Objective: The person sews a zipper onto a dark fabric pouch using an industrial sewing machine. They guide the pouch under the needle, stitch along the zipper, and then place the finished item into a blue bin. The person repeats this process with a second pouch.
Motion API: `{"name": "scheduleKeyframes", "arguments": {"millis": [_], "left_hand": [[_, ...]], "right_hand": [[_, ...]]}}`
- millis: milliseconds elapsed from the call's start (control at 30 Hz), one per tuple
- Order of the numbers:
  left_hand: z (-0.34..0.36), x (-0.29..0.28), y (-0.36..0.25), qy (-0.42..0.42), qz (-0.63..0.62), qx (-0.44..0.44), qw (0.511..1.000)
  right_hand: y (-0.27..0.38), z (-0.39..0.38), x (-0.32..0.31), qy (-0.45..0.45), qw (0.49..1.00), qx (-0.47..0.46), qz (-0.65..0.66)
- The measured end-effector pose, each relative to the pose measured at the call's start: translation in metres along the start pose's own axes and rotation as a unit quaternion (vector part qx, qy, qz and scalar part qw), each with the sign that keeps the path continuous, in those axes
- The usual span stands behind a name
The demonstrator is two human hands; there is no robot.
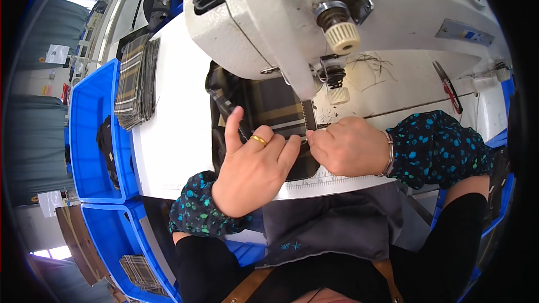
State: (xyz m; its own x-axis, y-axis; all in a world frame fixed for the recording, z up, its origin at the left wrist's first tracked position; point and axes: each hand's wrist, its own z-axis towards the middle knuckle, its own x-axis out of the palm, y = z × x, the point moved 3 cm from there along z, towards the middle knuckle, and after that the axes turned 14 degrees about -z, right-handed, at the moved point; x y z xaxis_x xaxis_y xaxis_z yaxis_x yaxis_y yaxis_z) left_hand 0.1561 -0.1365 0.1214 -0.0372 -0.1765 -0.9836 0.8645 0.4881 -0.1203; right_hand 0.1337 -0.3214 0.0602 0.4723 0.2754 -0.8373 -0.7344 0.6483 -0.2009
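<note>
A plaid fabric piece in brown, black and tan lies on the white table under the sewing machine. Along its right side runs a zipper with metal-looking teeth; dark cloth edges the piece. My left hand, wearing a gold ring, rests on the near part of the cloth, index finger raised and the others spread toward the zipper. At the zipper's near end, my right hand is closed, thumb and forefinger pinching its edge. The machine's head hides the needle area.
Stacked plaid pieces sit at the table's left, beside a blue bin holding dark cloth. A second blue bin contains more plaid pieces. Scissors and thread scraps lie right of the machine. A ruler strip lines the front edge.
</note>
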Motion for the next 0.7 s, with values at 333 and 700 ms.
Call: {"name": "scheduleKeyframes", "arguments": {"millis": [333, 700], "left_hand": [[0.000, 0.002, -0.010, -0.030, -0.037, 0.039, 0.998], [0.005, 0.010, -0.006, -0.001, -0.077, 0.022, 0.997]], "right_hand": [[0.036, -0.009, -0.034, 0.049, 0.995, 0.030, -0.083], [0.036, -0.012, -0.027, -0.011, 0.999, -0.002, -0.031]]}}
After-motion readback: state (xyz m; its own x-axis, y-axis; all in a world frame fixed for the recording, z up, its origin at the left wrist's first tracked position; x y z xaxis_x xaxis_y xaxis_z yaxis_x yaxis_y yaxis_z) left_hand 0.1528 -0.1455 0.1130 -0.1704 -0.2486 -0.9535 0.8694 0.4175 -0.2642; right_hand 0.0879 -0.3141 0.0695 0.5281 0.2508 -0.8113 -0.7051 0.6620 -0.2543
